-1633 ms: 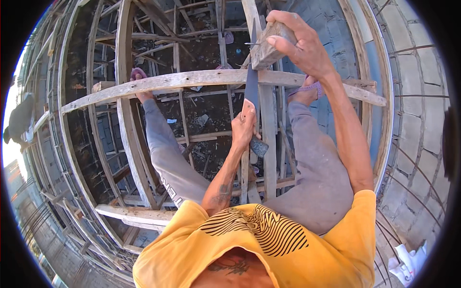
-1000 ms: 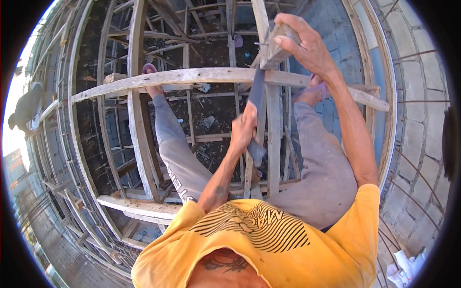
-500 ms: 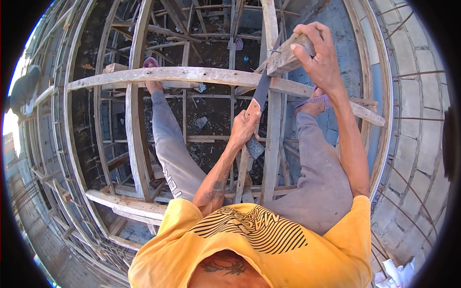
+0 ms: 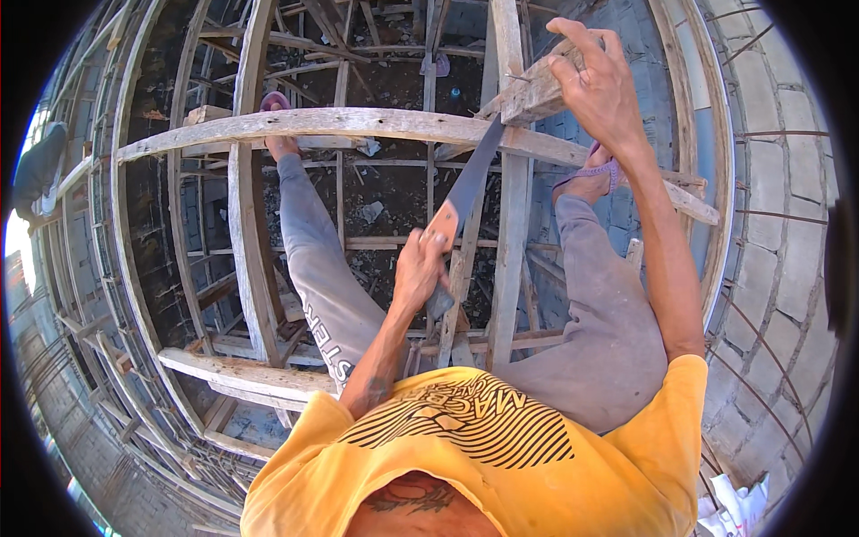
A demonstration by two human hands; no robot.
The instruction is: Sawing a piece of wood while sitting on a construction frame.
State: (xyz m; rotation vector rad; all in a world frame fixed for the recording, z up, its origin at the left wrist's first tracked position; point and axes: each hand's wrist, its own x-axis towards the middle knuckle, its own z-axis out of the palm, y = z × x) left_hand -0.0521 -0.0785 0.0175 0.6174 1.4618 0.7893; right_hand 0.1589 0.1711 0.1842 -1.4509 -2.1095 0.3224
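My left hand (image 4: 420, 270) is closed around the handle of a handsaw (image 4: 473, 172). The saw's dark blade slants up and to the right, its far end meeting the left end of a short wooden block (image 4: 535, 95). Over the block's right end, my right hand (image 4: 603, 94) grips it with bent fingers and thumb. The block lies on a long wooden beam (image 4: 331, 123) that crosses in front of me, beside an upright post (image 4: 506, 45). A thin nail seems to stick out of the block near its left end.
My feet, in sandals, rest on timbers to either side. A lattice of wooden posts and crossbars surrounds me, with debris-strewn ground (image 4: 380, 170) far below. On the right stands a block wall (image 4: 769, 259) with protruding steel rods. Another timber (image 4: 242, 374) lies at left.
The saw has been drawn back toward me and to the left, with my left hand lower now. My right hand stays on the block, its fingers slightly shifted.
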